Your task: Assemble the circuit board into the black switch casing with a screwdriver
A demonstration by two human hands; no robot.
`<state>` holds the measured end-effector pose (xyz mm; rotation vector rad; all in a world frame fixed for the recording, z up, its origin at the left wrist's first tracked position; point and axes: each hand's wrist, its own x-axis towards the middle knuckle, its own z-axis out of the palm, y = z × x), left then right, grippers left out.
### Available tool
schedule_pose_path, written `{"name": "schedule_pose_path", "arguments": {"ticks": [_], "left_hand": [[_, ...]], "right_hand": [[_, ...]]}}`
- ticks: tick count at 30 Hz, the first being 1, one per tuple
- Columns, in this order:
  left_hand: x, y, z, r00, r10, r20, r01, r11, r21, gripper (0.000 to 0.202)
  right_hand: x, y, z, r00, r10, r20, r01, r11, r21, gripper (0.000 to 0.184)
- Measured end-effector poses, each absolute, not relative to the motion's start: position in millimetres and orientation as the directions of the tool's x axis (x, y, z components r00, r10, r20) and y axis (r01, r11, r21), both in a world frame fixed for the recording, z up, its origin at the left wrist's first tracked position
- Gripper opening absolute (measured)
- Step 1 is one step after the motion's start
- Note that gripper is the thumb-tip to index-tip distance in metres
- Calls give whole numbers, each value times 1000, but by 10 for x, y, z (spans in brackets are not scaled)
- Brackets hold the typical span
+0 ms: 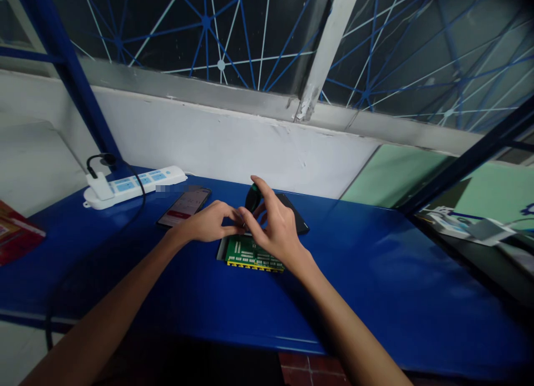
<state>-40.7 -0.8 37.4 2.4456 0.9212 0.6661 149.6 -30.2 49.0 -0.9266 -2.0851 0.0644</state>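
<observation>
A green circuit board with a yellow connector strip along its near edge lies on the blue table. Over its far part, my right hand is closed around a screwdriver with a black and green handle, the index finger raised beside the handle's top. My left hand meets it from the left, thumb and fingers pinched together close to the screwdriver's shaft. What those fingertips hold, if anything, is too small to make out. The screwdriver's tip is hidden by the hands.
A phone with a lit screen lies left of the board. Behind it stands a white power strip with a plug and black cable. A dark flat object sits behind my right hand. Blue frame posts rise at the sides.
</observation>
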Motion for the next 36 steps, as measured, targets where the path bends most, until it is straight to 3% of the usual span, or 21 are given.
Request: {"name": "schedule_pose_path", "arguments": {"ticks": [6, 13, 36], "left_hand": [[-380, -33, 380, 603, 734, 312, 493, -651, 578, 18], [-372, -35, 390, 663, 682, 309, 444, -691, 571, 16], [-381, -27, 375, 620, 701, 352, 467, -691, 552, 17]], "right_hand": [[1497, -305, 508, -382, 642, 665, 596, 721, -353, 56], [1500, -307, 521, -385, 635, 669, 597, 725, -345, 55], [1509, -305, 519, -398, 623, 673, 604, 730, -319, 55]]}}
